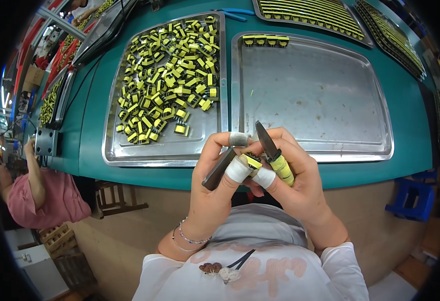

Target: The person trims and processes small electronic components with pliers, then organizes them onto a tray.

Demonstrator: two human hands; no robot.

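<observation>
Close to my body, both hands meet over a small yellow-and-black transformer (pixel 252 161). My left hand (pixel 212 173) is closed, pinching the part by its thumb, and a dark flat bar (pixel 219 169) also lies in its grip. My right hand (pixel 303 173) is closed around a knife (pixel 282 169) with a yellow-taped handle; its dark blade points up and away. The right thumb is also against the transformer. White tape wraps both thumbs and a left finger. The fingers partly hide the transformer's underside.
Ahead left, a metal tray (pixel 110 145) holds many loose transformers. Another tray (pixel 310 95) on the right has a short row at its far left corner. Full trays (pixel 313 17) and blue pliers (pixel 232 14) lie beyond. A person in pink (pixel 44 195) sits left; a blue stool (pixel 411 199) stands right.
</observation>
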